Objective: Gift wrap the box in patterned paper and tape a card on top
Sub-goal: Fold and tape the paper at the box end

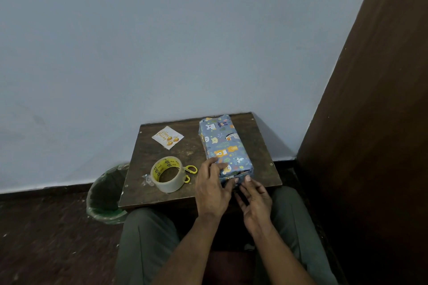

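- The left hand (212, 188) lies with straight fingers flat on the near top of the box wrapped in blue animal-print paper (225, 146).
- The right hand (254, 199) touches the box's near end flap; whether it pinches is unclear.
- The box lies on the right of the small dark wooden table (183, 157).
- The white birthday card (167, 137) lies apart at far left.
- The clear tape roll (167, 173) hides most of the yellow-handled scissors (191, 171).

Wrapped box (224, 146), far right on the table: blue paper printed with cartoon animals in orange, white and yellow, plus green leaves. Card (168, 137), far left: white with gold lettering and gold balloons. Tape roll (167, 173), near left: translucent beige, yellow inner core with black print. Scissors (191, 172) beside it: yellow handles. Table (162, 194): dark brown wood, scuffed. Bin liner (104, 194), left of the table: green. Wall (162, 41): pale blue-grey. Trousers (148, 238): olive green.
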